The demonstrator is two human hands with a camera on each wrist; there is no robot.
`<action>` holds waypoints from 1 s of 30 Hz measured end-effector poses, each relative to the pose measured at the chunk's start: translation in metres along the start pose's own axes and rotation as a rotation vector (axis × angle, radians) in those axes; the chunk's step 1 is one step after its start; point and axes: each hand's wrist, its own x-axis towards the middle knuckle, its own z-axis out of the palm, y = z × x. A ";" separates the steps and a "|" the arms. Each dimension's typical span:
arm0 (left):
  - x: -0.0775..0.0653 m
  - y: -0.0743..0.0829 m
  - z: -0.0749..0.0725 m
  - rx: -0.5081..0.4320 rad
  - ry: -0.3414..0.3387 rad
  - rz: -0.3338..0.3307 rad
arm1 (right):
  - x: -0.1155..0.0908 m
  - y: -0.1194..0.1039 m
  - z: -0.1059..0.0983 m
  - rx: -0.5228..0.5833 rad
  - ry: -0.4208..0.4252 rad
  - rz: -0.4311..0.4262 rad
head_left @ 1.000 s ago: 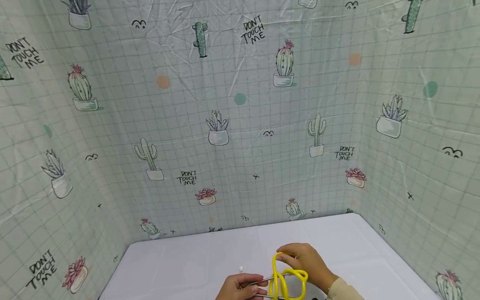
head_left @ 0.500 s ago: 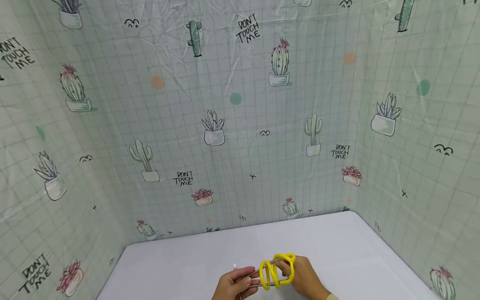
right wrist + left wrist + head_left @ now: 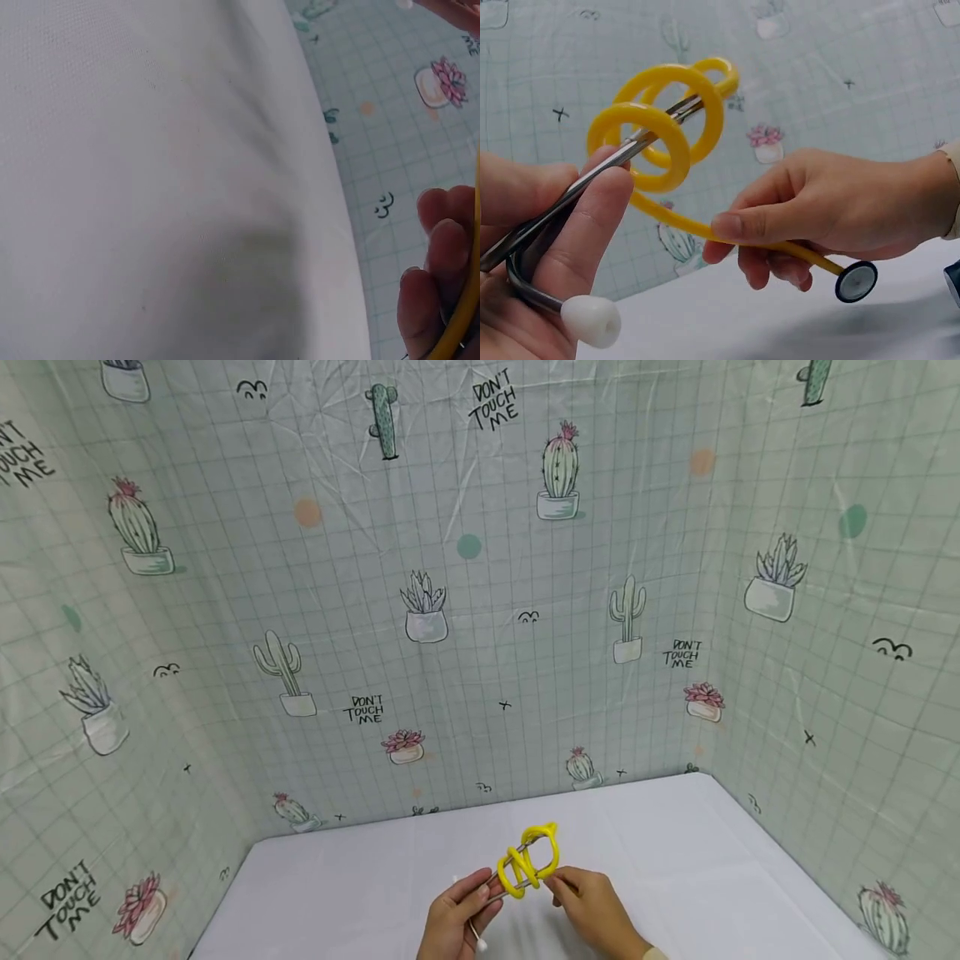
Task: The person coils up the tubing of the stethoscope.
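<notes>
A stethoscope with yellow tubing (image 3: 676,166) is held up between both hands. My left hand (image 3: 454,913) grips its two metal ear tubes (image 3: 570,193), and a white ear tip (image 3: 591,321) pokes out below the fingers. The tubing winds in loops around the metal tubes beyond that hand. My right hand (image 3: 817,206) pinches the tubing's free length between thumb and fingers, close to the round black-rimmed chest piece (image 3: 856,282). In the right wrist view, only the fingers (image 3: 442,259) and a strip of the yellow tubing show at the right edge.
A white-covered table (image 3: 360,885) lies beneath the hands. Behind it and at both sides hangs a pale grid-patterned curtain (image 3: 480,677) printed with cacti. A dark object (image 3: 954,279) is cut off at the right edge of the left wrist view.
Both hands have moved up and away from the near edge, the stethoscope rising with them. The right hand has pulled the tubing round the metal tubes into closer loops and now sits below them.
</notes>
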 end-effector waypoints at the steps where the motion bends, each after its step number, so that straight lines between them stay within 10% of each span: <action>1: 0.000 0.000 0.000 -0.003 0.008 0.005 | -0.001 0.000 0.001 0.002 -0.005 -0.005; 30: 0.024 -0.007 0.006 0.094 0.195 0.089 | -0.024 -0.029 0.009 0.495 -0.217 0.165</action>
